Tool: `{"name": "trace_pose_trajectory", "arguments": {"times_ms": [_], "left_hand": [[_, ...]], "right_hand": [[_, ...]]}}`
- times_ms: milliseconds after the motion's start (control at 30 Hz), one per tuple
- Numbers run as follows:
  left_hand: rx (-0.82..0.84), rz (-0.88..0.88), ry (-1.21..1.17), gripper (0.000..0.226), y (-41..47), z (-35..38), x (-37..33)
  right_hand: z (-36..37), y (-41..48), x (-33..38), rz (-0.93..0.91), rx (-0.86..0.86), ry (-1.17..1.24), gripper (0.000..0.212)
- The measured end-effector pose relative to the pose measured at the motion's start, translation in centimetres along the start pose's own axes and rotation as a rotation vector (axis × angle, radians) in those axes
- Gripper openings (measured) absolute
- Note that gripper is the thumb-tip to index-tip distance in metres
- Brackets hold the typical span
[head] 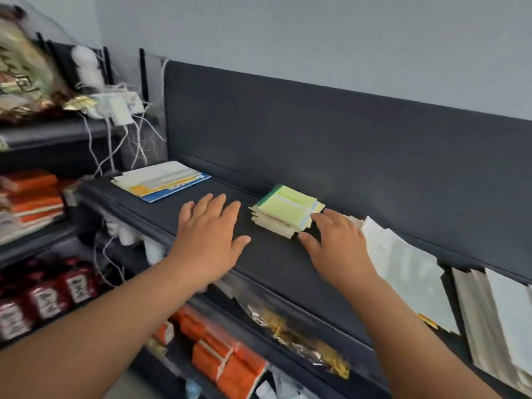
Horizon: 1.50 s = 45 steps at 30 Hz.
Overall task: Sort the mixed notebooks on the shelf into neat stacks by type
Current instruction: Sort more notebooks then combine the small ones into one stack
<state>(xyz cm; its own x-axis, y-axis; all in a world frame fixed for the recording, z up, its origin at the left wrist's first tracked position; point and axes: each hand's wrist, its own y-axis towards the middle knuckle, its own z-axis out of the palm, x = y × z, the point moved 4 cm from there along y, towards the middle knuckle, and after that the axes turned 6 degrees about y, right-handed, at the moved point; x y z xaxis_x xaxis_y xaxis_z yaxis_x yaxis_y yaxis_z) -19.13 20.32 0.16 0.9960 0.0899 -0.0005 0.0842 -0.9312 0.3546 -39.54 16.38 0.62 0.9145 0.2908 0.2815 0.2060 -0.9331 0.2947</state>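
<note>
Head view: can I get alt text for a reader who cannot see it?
Two bare hands reach over a dark shelf: the left hand open and flat, the right hand open at the edge of a small green-topped notebook stack. A blue-and-white stack lies farther left, white papers to the right.

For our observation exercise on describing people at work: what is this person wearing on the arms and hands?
Nothing that shows. The left hand and right hand are bare: no gloves, rings or watch in view. The left forearm and right forearm are uncovered down to the picture's lower edge, so no sleeve appears; any sleeve higher up lies out of frame.
</note>
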Motion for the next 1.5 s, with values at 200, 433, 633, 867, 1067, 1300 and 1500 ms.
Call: {"name": "trace_pose_trajectory", "arguments": {"times_ms": [200, 433, 633, 867, 1067, 1300, 1500], "left_hand": [[-0.009, -0.118, 0.066, 0.069, -1.9, -0.5, 11.9], [0.045, -0.231, 0.067, 0.068, -2.3, 0.2, 21.0], [0.049, -0.265, 0.048, 0.067, 0.3, 2.1, 25.0], [0.025, -0.255, 0.074, 0.069, 7.5, 4.2, 29.1], [0.047, -0.241, 0.068, 0.067, 13.6, 7.9, 31.9], [0.133, -0.128, 0.026, 0.066, 20.4, 12.2, 35.7], [0.272, -0.019, -0.049, 0.061, 26.3, 14.7, 38.4]], "right_hand": [[5.2, 2.2, 10.7, -0.108, 0.067, 0.068, 0.054], [9.3, 4.7, 18.5, -0.183, 0.168, 0.122, 0.055], [12.3, 8.7, 21.6, -0.209, 0.213, 0.115, 0.055], [16.4, 16.0, 24.1, -0.191, 0.263, 0.139, 0.058], [20.4, 21.4, 25.2, -0.160, 0.318, 0.071, 0.061], [23.9, 25.3, 25.9, -0.016, 0.327, 0.044, 0.060], [25.4, 26.6, 27.6, 0.181, 0.288, 0.032, 0.059]]}}
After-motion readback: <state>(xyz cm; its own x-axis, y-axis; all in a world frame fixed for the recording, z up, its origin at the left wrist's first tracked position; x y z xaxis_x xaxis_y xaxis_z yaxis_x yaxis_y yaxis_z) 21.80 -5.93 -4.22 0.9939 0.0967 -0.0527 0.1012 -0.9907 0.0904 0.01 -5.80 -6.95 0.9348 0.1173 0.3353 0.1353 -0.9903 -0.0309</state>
